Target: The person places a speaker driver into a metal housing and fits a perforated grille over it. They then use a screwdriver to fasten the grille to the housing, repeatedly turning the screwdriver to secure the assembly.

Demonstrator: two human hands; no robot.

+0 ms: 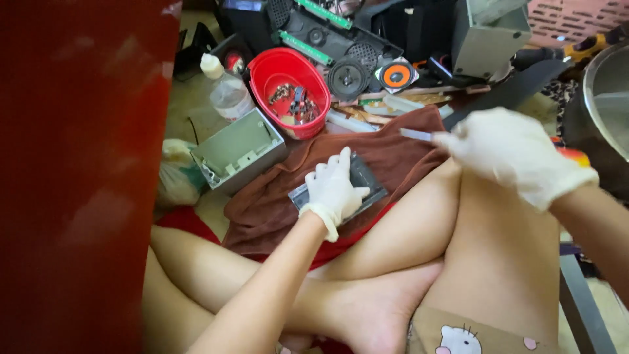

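Brown towel (275, 196) on the floor, flat grey device (363, 180) lying on it.
Gloved left hand (333, 188) presses flat, fingers spread, on the device; gloved right hand (511, 154), well apart, pinches a thin pale strip (416, 134). Red bowl (291, 92) beyond.

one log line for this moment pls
left hand: pressing flat grey metal plate on brown cloth | right hand: holding thin grey strip

White thin gloves on left hand (333, 189) and right hand (514, 152); forearms, legs bare.
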